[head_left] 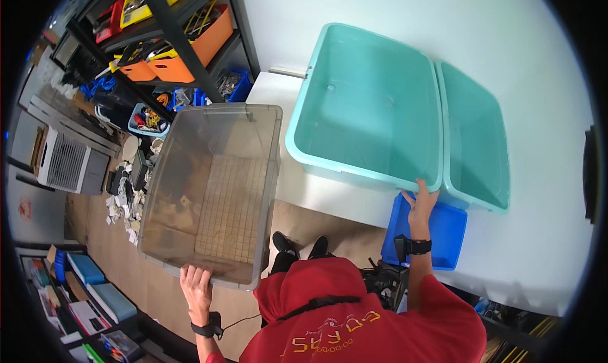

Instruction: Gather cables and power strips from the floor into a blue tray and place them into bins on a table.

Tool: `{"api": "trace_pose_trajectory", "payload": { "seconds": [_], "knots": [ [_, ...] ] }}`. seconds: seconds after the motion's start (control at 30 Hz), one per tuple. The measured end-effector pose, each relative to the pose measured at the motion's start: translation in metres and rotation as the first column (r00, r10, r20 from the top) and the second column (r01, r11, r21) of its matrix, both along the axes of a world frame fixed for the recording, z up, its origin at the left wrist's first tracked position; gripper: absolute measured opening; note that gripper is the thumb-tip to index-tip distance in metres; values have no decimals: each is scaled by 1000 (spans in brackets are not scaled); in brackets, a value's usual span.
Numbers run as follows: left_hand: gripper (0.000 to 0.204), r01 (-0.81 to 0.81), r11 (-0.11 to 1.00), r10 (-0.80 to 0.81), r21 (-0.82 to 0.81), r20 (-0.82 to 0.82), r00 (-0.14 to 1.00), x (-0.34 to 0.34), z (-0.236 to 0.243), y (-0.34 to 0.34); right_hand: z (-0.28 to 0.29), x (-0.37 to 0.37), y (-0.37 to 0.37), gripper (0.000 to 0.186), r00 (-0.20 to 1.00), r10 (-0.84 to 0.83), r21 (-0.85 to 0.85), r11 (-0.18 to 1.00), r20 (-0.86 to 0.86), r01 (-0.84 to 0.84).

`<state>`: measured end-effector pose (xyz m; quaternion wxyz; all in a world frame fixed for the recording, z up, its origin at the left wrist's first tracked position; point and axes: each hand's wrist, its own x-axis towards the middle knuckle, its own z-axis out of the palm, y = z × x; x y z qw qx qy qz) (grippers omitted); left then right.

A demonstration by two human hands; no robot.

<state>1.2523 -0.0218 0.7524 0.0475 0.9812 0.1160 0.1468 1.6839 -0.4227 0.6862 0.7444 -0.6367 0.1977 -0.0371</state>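
Observation:
My left hand [196, 289] is closed over the near rim of a see-through grey plastic bin [269, 166], its fingers wrapped inside the edge. The bin overlaps the table's left end, and much of it is over the floor. A large teal tub [367, 173] stands on the white table to the right. At its near right corner is my right hand [421, 208], with thumb and fingers apart and fingertips touching the rim. Beside that tub is a narrower teal tub [506, 166]. A shallow blue tray [451, 242] lies below my right wrist, partly covered by my arm.
A black shelf [174, 27] at the far left carries orange boxes [209, 40] and blue trays. Cables and white parts [123, 198] are piled on the floor near a white air cooler [63, 160]. The white table [538, 255] extends right and near.

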Motion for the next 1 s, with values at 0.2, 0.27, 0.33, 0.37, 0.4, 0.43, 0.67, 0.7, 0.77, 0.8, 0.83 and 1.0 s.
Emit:
{"api": "trace_pose_trajectory", "payload": {
  "seconds": [0.2, 0.27, 0.33, 0.37, 0.4, 0.43, 0.67, 0.7, 0.77, 0.8, 0.83, 1.0],
  "knots": [
    [19, -38, 999, 38, -29, -17, 999, -43, 7, -3, -5, -11, 24, 60, 997, 66, 90, 993, 47, -70],
    [18, -58, 997, 56, -48, -44, 997, -56, 13, -3, -5, -11, 41, 61, 996, 80, 84, 993, 50, -84],
    [17, -66, 997, 65, -39, -29, 997, -68, 17, 1, -6, -12, 66, 61, 992, 111, 101, 988, 59, -117],
    [18, -77, 997, 76, -28, -16, 997, -73, 18, 2, -5, -11, 78, 61, 991, 114, 102, 987, 64, -120],
    [19, -84, 996, 83, -18, -11, 996, -79, 19, 5, -4, -11, 91, 62, 989, 138, 135, 980, 61, -145],
    [19, -87, 996, 87, -15, -6, 996, -85, 20, 6, -4, -10, 102, 64, 985, 162, 169, 971, 58, -170],
    [20, -130, 991, 129, -23, -46, 991, -126, 22, 13, 5, -23, 178, 68, 981, 181, 146, 971, 72, -190],
    [20, -139, 990, 139, -14, -38, 990, -133, 20, 15, 1, -21, 180, 65, 975, 203, 155, 964, 86, -215],
    [20, -143, 990, 143, -8, -42, 989, -145, 19, 18, -2, -23, 186, 63, 971, 221, 162, 959, 86, -232],
    [21, -150, 989, 150, -2, -53, 987, -147, 21, 21, 3, -24, 195, 62, 967, 234, 167, 954, 96, -248],
    [22, -157, 988, 157, 6, -64, 986, -150, 23, 23, 5, -25, 201, 62, 963, 247, 174, 949, 107, -262],
    [20, -147, 988, 143, -46, -73, 987, -154, 26, 32, 1, -33, 237, 71, 960, 258, 213, 937, 106, -275]
  ]
}}
